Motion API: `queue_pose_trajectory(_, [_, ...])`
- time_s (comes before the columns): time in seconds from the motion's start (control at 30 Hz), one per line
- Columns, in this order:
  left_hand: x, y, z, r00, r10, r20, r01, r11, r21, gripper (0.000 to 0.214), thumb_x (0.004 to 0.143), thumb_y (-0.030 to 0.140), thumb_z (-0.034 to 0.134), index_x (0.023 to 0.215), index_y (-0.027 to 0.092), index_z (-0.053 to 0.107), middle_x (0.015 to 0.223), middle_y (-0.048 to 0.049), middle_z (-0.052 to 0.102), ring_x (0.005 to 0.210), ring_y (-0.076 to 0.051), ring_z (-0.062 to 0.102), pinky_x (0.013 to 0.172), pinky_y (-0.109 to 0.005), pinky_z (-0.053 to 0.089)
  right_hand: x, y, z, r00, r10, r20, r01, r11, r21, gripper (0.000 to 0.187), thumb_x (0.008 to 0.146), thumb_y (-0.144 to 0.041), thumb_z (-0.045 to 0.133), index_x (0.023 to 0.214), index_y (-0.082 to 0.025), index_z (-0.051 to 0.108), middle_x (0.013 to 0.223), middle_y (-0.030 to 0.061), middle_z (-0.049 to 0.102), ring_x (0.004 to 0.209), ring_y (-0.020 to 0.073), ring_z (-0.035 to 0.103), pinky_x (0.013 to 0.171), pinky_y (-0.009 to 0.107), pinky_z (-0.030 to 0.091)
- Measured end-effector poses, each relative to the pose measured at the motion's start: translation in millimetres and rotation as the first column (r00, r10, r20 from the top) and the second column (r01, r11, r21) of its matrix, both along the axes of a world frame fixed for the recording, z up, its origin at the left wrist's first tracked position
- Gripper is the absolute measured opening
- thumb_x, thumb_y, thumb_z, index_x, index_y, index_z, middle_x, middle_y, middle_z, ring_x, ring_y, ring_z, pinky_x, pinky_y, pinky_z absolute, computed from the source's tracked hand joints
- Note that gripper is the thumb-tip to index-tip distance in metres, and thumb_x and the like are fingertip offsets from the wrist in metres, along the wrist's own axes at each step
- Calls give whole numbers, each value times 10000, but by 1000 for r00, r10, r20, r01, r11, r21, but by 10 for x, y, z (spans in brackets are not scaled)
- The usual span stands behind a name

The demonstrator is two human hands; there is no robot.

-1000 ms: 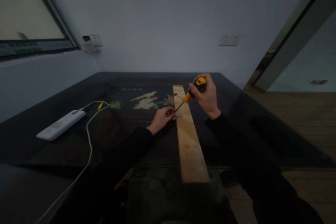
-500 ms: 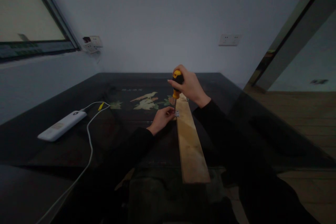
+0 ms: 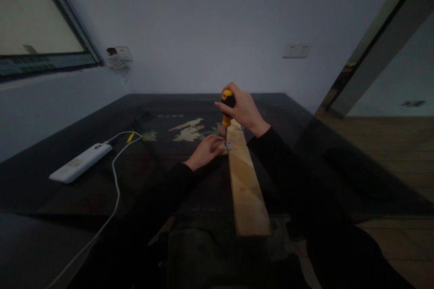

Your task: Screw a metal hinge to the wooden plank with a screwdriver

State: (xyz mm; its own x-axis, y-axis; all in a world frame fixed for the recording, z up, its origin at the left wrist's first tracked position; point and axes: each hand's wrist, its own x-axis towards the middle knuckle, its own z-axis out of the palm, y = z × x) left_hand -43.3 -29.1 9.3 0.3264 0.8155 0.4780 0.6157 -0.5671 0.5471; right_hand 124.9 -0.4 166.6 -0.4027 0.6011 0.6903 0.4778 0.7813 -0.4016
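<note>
The right hand [image 3: 246, 112] grips a yellow-black screwdriver [image 3: 228, 100] at the silver metal hinge [image 3: 228, 146]; left hand [image 3: 204, 151], nine o'clock, grip unclear. Likely screwdriving; next needs steady turning.

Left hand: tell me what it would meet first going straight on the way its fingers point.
Probably the shaft of the screwdriver or the small metal piece at its tip. Both sit right by the fingers of the left hand; depth leaves their order unclear. The wooden board lies just beyond.
</note>
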Motion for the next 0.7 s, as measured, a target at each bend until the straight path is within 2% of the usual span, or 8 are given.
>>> queue_pose_trajectory(0.13, [-111,11,-70,987,-60,-148,50,996,-68,560,809,394,627,1308,183,484,1299,-141,506,1224,-276,469,1056,-424,363,5,15,-5,1000,7,-7,-7,1000,7,278,788,-408,633,928,-213,494,802,20,576,728,168,507,688,303,375])
queue_pose_trajectory(0.23, [-136,38,-136,972,-108,-208,85,989,-118,637,826,422,601,1385,192,400,1360,-141,458,1267,-272,435,1079,-403,339,1,19,-1,1000,8,-9,-8,1000,10,269,789,-400,633,923,-215,491,799,18,573,728,167,501,691,303,373])
queue_pose_trajectory(0.37, [-137,61,-156,966,-126,-226,101,988,-120,612,873,426,533,1414,194,364,1360,-140,462,1260,-261,439,1084,-396,330,-9,27,7,1000,3,-1,-3,1000,9,267,784,-395,639,912,-216,489,798,15,575,716,161,492,679,298,367])
queue_pose_trajectory(0.7, [-116,36,-99,974,-151,-168,134,985,-109,430,894,397,505,1282,215,539,1259,-116,526,1184,-242,503,1056,-367,370,-73,34,48,999,24,49,-25,999,23,264,791,-369,640,927,-207,481,772,1,555,683,141,481,654,281,345])
